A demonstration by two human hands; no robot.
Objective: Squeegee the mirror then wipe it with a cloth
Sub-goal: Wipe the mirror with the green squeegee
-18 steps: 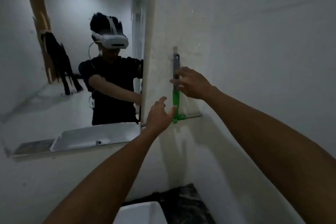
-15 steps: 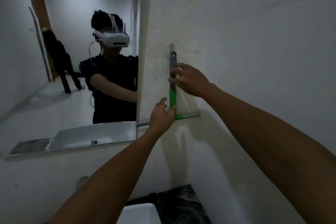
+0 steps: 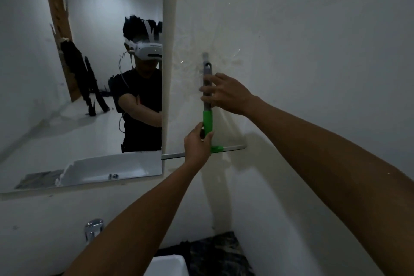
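A squeegee [image 3: 208, 120] with a grey upper handle and green lower handle hangs upright on the white wall, right of the mirror [image 3: 89, 78]. Its blade runs horizontally at the bottom, level with the mirror's lower part. My right hand [image 3: 226, 94] grips the grey part of the handle. My left hand [image 3: 198, 142] holds the green part just above the blade. The mirror reflects a person wearing a headset. No cloth is in view.
A chrome tap [image 3: 94, 229] sits below the mirror at the lower left. A white basin [image 3: 167, 266] edge shows at the bottom, with a dark marbled counter [image 3: 219, 253] beside it in the wall corner.
My left hand has closed around the green part of the handle, where before its fingers were spread beside it. My right hand stays on the grey part.
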